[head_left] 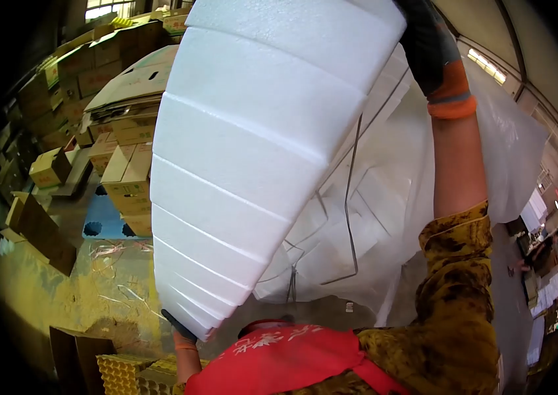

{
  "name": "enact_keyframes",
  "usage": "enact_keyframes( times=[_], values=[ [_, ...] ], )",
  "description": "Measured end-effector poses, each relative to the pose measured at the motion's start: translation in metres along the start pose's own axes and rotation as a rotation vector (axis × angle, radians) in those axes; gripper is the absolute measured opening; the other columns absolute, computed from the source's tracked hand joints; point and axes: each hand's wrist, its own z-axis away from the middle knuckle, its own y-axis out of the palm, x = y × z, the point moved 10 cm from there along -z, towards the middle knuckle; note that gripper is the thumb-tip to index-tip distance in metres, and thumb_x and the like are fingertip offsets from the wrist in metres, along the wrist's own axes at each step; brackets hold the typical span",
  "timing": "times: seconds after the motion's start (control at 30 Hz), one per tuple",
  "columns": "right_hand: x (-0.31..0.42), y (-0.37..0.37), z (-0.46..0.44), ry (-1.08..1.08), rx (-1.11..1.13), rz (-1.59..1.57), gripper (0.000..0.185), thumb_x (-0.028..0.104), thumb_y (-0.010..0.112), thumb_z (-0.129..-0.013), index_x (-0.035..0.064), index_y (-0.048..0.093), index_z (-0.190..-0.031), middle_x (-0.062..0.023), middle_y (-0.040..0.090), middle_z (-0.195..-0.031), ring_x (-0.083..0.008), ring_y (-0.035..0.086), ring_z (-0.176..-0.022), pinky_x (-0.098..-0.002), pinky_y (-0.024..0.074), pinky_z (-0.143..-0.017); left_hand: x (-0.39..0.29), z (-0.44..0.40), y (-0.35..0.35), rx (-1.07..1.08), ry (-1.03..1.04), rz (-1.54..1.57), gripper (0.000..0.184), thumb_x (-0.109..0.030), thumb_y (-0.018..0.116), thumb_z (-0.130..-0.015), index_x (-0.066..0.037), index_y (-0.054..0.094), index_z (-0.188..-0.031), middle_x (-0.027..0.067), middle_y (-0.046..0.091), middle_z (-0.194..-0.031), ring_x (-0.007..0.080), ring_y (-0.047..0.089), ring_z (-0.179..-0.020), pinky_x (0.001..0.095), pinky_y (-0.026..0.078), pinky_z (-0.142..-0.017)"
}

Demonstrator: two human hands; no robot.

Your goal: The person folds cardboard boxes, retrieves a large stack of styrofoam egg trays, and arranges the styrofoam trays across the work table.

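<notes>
A long stack of white foam slabs (246, 131) fills the middle of the head view, standing close in front of me from the top of the frame down to my apron. My right hand (429, 49), in a dark glove with an orange cuff, grips the stack's upper right edge; its fingertips are partly hidden. At the lower end, my left hand (179, 325), also dark-gloved, holds the bottom slab, with most of its fingers out of sight. The slabs lie tight against one another between both hands.
Clear plastic sheeting (489, 145) and a bent metal rod frame (351, 217) enclose more white foam pieces (381, 197) at right. Cardboard boxes (127, 178), a blue pallet (104, 214) and yellow moulded trays (118, 374) stand left. Loose straps litter the floor (114, 276).
</notes>
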Motion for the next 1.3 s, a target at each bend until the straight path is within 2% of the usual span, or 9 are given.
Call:
enact_keyframes(
  times=[0.13,0.27,0.47,0.53,0.63,0.9,1.03,1.07,1.3],
  values=[
    [0.01,0.027,0.005,-0.161,0.027,0.184,0.033,0.02,0.056,-0.102,-0.0002,0.059,-0.128,-0.0057,0.062,-0.125,-0.0135,0.058,-0.113,-0.029,0.0459,-0.097,-0.026,0.038,-0.032,-0.088,0.035,-0.024,0.103,-0.089,0.024,-0.082,-0.015,0.024,-0.154,0.0083,0.033,-0.155,0.0322,0.036,-0.138,0.0455,0.032,-0.115],
    [-0.023,0.087,-0.003,0.008,0.1,-0.279,0.039,0.028,0.055,-0.102,0.007,0.058,-0.135,-0.0032,0.06,-0.132,-0.0126,0.056,-0.119,-0.0298,0.0465,-0.098,-0.052,0.088,-0.076,-0.204,0.051,-0.057,0.102,-0.088,0.025,-0.082,-0.015,0.026,-0.153,0.0083,0.034,-0.154,0.0319,0.038,-0.137,0.0452,0.033,-0.114],
    [-0.036,0.152,-0.027,-0.211,0.201,-0.232,0.045,0.035,0.06,-0.099,0.0065,0.059,-0.134,-0.0018,0.062,-0.127,-0.0109,0.057,-0.116,-0.0262,0.0465,-0.095,-0.07,0.171,-0.106,-0.399,0.112,-0.05,0.1,-0.087,0.026,-0.083,-0.014,0.028,-0.151,0.0082,0.037,-0.151,0.0313,0.039,-0.134,0.0447,0.034,-0.113],
    [-0.059,0.174,-0.038,0.074,0.201,-0.43,0.044,0.031,0.063,-0.098,0.0038,0.059,-0.132,-0.0037,0.065,-0.12,-0.0112,0.06,-0.109,-0.0265,0.0474,-0.094,-0.07,0.189,-0.102,-0.455,0.169,-0.013,0.099,-0.087,0.027,-0.083,-0.014,0.029,-0.151,0.0082,0.037,-0.151,0.0312,0.04,-0.134,0.0446,0.035,-0.112],
    [-0.076,0.215,-0.053,0.099,0.178,-0.594,0.046,0.029,0.063,-0.098,-0.0008,0.058,-0.133,-0.0062,0.065,-0.122,-0.0128,0.06,-0.111,-0.0279,0.0464,-0.097,-0.069,0.207,-0.103,-0.534,0.246,0.044,0.098,-0.086,0.028,-0.083,-0.014,0.03,-0.15,0.0082,0.039,-0.149,0.0309,0.041,-0.133,0.0443,0.035,-0.111],
    [-0.158,0.447,-0.099,-0.046,0.386,-0.545,0.042,0.025,0.055,-0.102,0.002,0.056,-0.137,-0.0079,0.06,-0.137,-0.0163,0.051,-0.129,-0.0306,0.0353,-0.112,-0.11,0.224,-0.141,-0.809,0.398,0.146,0.096,-0.085,0.03,-0.084,-0.013,0.034,-0.148,0.0082,0.042,-0.146,0.0302,0.043,-0.13,0.0437,0.037,-0.109],
    [-0.211,0.547,-0.126,0.099,0.358,-0.771,0.052,0.048,0.073,-0.088,0.0049,0.067,-0.117,-0.0004,0.065,-0.101,-0.011,0.052,-0.09,-0.0261,0.0444,-0.084,-0.155,0.239,-0.148,-0.937,0.498,0.181,0.095,-0.084,0.031,-0.085,-0.013,0.035,-0.147,0.0082,0.043,-0.145,0.0298,0.044,-0.128,0.0434,0.038,-0.108],
    [-0.225,0.578,-0.135,0.12,0.431,-0.673,0.043,0.03,0.06,-0.1,0.0035,0.059,-0.134,-0.0049,0.063,-0.132,-0.0152,0.057,-0.122,-0.0282,0.0402,-0.108,-0.172,0.245,-0.152,-0.963,0.515,0.175,0.095,-0.084,0.031,-0.085,-0.013,0.036,-0.147,0.0082,0.044,-0.145,0.0297,0.045,-0.128,0.0434,0.038,-0.108],
    [-0.292,0.554,-0.091,0.34,0.191,-0.838,0.039,0.019,0.058,-0.101,-0.004,0.056,-0.131,-0.0125,0.062,-0.131,-0.0194,0.06,-0.121,-0.0304,0.0443,-0.107,-0.3,0.311,-0.186,-1.116,0.563,0.032,0.092,-0.083,0.033,-0.085,-0.012,0.039,-0.145,0.0081,0.046,-0.142,0.0291,0.047,-0.125,0.0428,0.039,-0.106]
  ],
)
